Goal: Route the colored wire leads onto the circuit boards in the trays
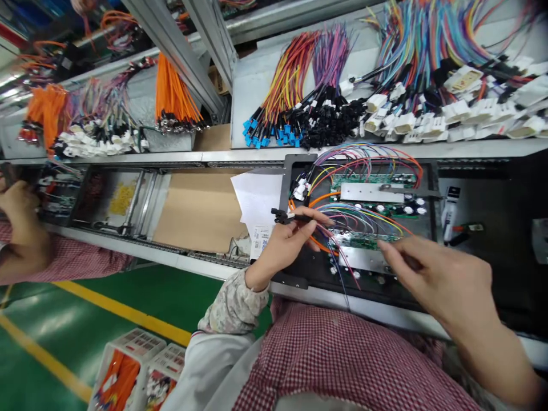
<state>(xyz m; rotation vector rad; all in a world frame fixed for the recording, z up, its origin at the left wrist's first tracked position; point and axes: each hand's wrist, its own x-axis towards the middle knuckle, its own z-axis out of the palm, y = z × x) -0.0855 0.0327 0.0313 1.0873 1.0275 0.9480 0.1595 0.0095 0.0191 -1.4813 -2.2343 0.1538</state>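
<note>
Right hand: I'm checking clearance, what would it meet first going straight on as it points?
The right hand would probably meet the nearer circuit board first; depth is unclear, contact included.

The left hand (286, 242) reaches forward, thumb and fingers pinched. The right hand (447, 277) angles inward, fingers bent.

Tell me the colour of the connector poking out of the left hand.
The connector at the left hand is black, as the head view shows.

Bright light leaves pale glare on the green floor (77, 331) (upper corners blur).
</note>
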